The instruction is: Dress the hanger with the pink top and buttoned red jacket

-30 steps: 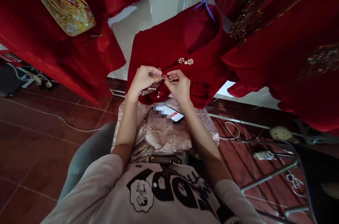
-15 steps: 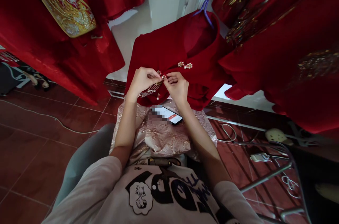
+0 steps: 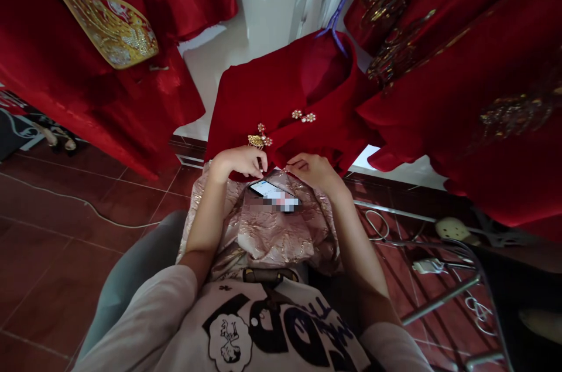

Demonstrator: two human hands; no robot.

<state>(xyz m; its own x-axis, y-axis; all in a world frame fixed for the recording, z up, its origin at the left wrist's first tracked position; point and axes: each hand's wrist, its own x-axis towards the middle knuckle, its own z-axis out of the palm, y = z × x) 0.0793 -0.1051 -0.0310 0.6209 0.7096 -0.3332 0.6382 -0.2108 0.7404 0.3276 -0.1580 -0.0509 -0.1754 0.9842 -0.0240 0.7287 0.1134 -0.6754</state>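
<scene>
A red garment (image 3: 281, 96) hangs on a purple hanger (image 3: 340, 6) in front of me. A gold brooch with red flowers (image 3: 259, 139) and a pearl flower clasp (image 3: 304, 117) sit on its front. My left hand (image 3: 237, 162) is curled just below the brooch, fingers pinched at the garment's lower edge. My right hand (image 3: 314, 170) is curled beside it, fingertips at the same red hem. A phone (image 3: 274, 194) with a lit screen lies on pink brocade fabric (image 3: 267, 231) in my lap, right under both hands.
More red embroidered garments hang at left (image 3: 88, 38) and right (image 3: 461, 79). A white cable (image 3: 88, 208) runs across the red tile floor. At the right stand a metal chair frame (image 3: 443, 296), cords and a white plug (image 3: 428, 266).
Both hands have dropped from the brooch to the garment's lower edge, leaving the brooch uncovered on the fabric. The view has tilted slightly.
</scene>
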